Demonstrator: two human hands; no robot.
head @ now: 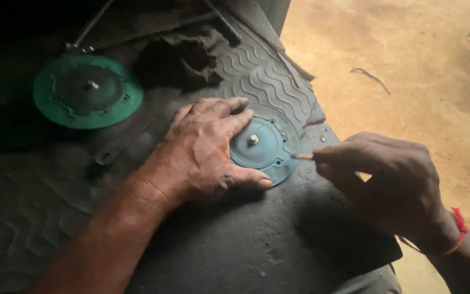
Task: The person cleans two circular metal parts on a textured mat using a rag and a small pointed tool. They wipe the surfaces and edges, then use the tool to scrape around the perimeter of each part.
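Blue-green disc pinned flat on the ribbed rubber worktop by the left hand, fingers spread over its near half. Right hand just right of the disc, fingers pinching a thin stick tipped against the rim holes. Second green disc lying untouched well left of it, so looks like early going.

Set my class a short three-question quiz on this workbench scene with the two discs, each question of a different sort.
1. True or false: the left hand lies flat on the blue disc.
2. Which does the right hand pinch? A) a thin stick B) a hammer C) a rag
3. Fill in: the green disc lies on the ribbed ____, apart from both hands.

Key: 1 true; 2 A, its tip at the blue disc's edge; 3 mat.
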